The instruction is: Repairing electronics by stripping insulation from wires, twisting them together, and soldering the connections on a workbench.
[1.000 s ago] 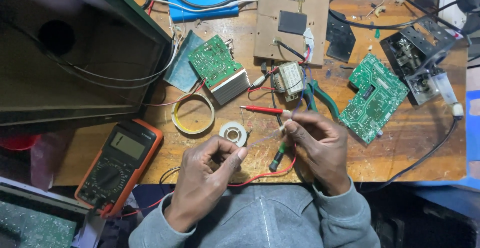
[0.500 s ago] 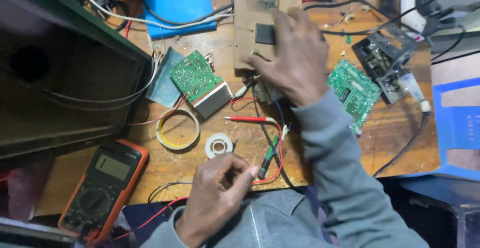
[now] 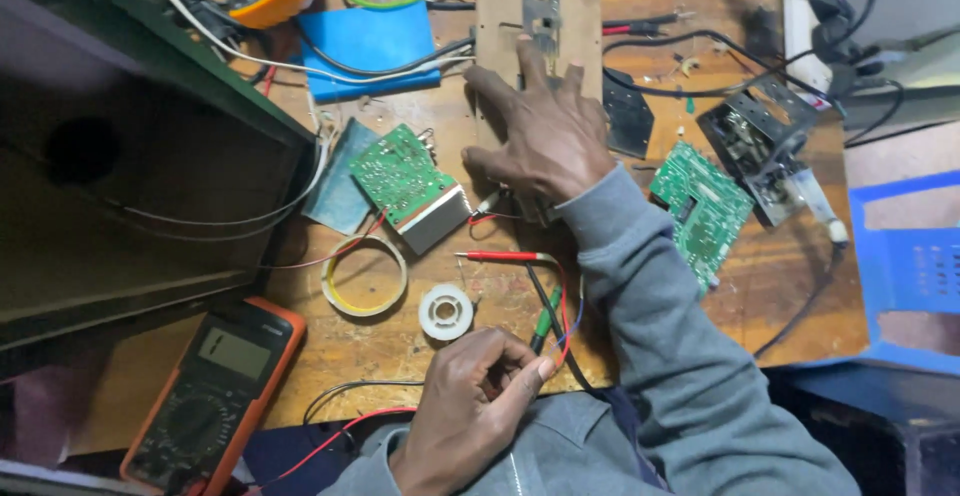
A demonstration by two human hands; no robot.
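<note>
You are working at a cluttered wooden desk. Your right hand is lying flat, fingers spread, on the long wooden board, gripping nothing. Your left hand is pinching a thin red wire near the white solder spool.

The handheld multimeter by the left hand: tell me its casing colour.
Orange casing around a dark face, on the handheld multimeter lying left of the left hand; the head view shows it.
</note>
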